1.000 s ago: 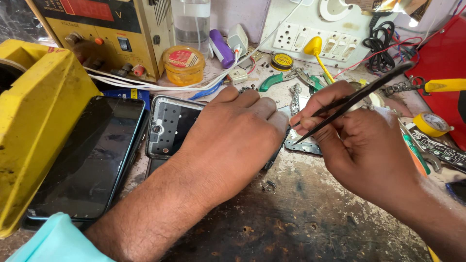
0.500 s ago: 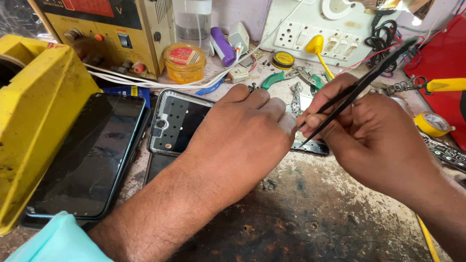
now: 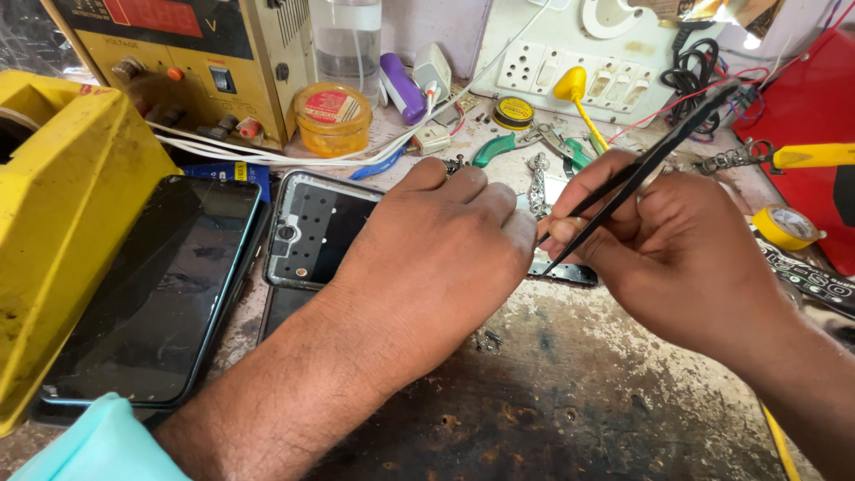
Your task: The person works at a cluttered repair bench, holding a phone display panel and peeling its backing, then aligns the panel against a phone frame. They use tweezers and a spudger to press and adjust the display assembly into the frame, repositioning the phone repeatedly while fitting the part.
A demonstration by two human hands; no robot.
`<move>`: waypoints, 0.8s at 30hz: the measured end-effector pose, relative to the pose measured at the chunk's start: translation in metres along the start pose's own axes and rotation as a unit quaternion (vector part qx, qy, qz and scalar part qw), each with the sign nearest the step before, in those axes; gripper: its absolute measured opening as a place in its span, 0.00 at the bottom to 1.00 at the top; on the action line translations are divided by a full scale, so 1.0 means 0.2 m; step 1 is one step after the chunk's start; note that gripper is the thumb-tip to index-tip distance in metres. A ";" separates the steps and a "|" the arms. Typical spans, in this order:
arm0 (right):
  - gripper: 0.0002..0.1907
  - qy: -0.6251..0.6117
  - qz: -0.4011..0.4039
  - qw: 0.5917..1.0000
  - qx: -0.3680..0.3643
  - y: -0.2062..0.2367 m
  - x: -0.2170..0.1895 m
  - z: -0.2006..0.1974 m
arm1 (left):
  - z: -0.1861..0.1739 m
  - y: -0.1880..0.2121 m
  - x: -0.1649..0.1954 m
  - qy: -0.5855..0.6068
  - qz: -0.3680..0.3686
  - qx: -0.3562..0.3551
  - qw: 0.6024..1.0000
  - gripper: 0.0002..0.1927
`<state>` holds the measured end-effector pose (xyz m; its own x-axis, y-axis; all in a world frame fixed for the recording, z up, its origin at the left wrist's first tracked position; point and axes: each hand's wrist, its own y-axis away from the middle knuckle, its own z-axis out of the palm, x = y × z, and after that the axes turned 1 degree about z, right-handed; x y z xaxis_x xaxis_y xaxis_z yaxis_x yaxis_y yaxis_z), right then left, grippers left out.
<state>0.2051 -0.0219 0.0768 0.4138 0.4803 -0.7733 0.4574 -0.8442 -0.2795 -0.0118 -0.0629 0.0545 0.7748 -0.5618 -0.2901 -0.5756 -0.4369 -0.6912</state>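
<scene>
Black metal tweezers (image 3: 638, 178) run from the right hand (image 3: 677, 249) up toward the wall sockets; their tips drop behind the left hand's knuckles, so the exact spot they touch can't be seen. The left hand (image 3: 445, 258) lies flat over the middle of an opened phone frame (image 3: 312, 227), hiding most of it; only the frame's left end w/ its camera cut-out and a dark sliver of its right edge show. The frame sits on the worktop (image 3: 552, 392), centre of view, just right of a dark phone screen (image 3: 151, 294).

Left fingers: loosely curled, pressed down on the frame, not wrapped round anything. Right fingers: pinched tight on the tweezers' shaft, thumb side towards the left hand; the two hands nearly touch.

Around: a yellow box (image 3: 62, 223) at the left edge, partly cut off, overlaps the screen's side. Behind the frame, a yellow power supply (image 3: 178, 62) w/ white leads, an orange tin (image 3: 332, 116), a purple cylinder (image 3: 403, 87), green-handled pliers (image 3: 508, 147) and a white socket board (image 3: 579, 62). Far right: a roll of yellow tape (image 3: 788, 227) and a red case (image 3: 810, 116), cropped. Small screws by the left wrist are too tiny to make out clearly.
</scene>
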 end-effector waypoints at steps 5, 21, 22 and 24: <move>0.07 0.013 0.027 0.999 -0.010 -0.02 0.01 -0.03 | 0.00 0.00 0.00 0.000 0.007 -0.007 1.000 0.05; 0.07 0.033 0.058 0.998 -0.007 -0.02 0.00 -0.02 | 0.00 0.00 0.01 -0.015 0.011 0.007 1.000 0.04; 0.06 0.035 0.053 0.998 -0.011 -0.02 0.01 -0.02 | 0.00 0.00 0.01 -0.014 0.012 0.008 1.000 0.04; 0.06 0.039 0.040 0.998 -0.020 -0.02 0.02 -0.03 | 0.00 0.00 0.01 -0.014 0.013 0.010 1.000 0.04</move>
<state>0.2094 -0.0157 0.0774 0.5097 0.4303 -0.7450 0.4504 -0.8712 -0.1951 -0.0099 -0.0636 0.0547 0.7674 -0.5521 -0.3262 -0.5899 -0.4085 -0.6965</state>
